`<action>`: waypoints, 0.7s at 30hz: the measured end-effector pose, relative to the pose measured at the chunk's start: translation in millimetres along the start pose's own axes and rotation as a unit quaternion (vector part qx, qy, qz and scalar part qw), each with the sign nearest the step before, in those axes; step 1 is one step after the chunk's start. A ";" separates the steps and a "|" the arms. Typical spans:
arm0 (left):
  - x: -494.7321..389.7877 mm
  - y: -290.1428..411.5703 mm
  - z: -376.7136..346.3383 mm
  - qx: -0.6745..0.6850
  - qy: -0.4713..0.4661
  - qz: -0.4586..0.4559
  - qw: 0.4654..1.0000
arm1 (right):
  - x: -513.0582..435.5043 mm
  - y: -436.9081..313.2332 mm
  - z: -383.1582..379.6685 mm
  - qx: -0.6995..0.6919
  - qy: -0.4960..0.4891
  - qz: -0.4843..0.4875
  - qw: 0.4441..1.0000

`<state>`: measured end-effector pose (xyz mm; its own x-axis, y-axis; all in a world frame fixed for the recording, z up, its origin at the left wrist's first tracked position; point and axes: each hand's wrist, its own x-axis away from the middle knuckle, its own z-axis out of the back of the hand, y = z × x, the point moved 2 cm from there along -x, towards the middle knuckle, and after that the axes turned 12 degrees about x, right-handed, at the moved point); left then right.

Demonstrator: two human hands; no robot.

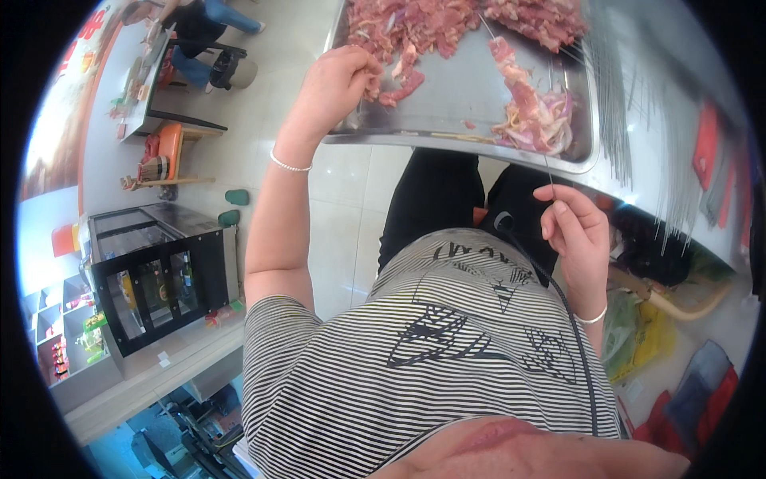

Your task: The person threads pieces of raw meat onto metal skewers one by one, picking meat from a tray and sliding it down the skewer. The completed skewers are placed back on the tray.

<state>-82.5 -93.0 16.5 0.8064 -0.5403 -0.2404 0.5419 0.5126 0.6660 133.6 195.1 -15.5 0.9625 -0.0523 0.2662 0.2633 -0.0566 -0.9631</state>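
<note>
My left hand (344,84) is over the left rim of a metal tray (461,84), its fingertips pinched on a small piece of raw meat (371,93) beside a larger heap of cut meat (419,24). Below the tray's front edge, my right hand (574,224) grips the end of a thin metal skewer (550,173) between thumb and forefinger. The skewer runs up over the rim to a strip of meat (517,81), which appears threaded on it. Sliced onion (559,111) lies around the meat's lower end, in the tray's front right corner.
Many bare metal skewers (616,108) lie on the table right of the tray. Farther right is a red-handled tool (706,143). A black cable (565,299) hangs over my striped shirt. At left stand a glass-fronted drinks cabinet (161,281) and an orange chair (170,152); a person (200,30) is beyond.
</note>
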 end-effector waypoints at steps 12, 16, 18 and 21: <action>-45.4 -17.4 -60.7 -0.185 0.005 -0.060 0.981 | -4.1 1.2 -2.5 -0.047 -0.016 0.036 0.998; -44.7 -13.0 -63.0 -0.188 -0.001 -0.076 0.979 | -6.1 0.5 -3.7 -0.049 -0.029 0.039 0.998; -39.4 -14.7 -61.7 -0.205 0.002 -0.037 0.978 | -7.8 1.6 -3.5 -0.045 -0.041 0.033 0.998; -38.8 -8.7 -58.6 -0.257 -0.032 -0.033 0.965 | -7.2 -5.1 -2.3 -0.039 -0.049 0.025 0.998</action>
<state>-104.6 -37.4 -21.4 0.7591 -0.6143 -0.2157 0.6504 0.7304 0.2088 125.1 193.4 -12.5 0.9772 0.0398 0.2086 0.2121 -0.1334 -0.9681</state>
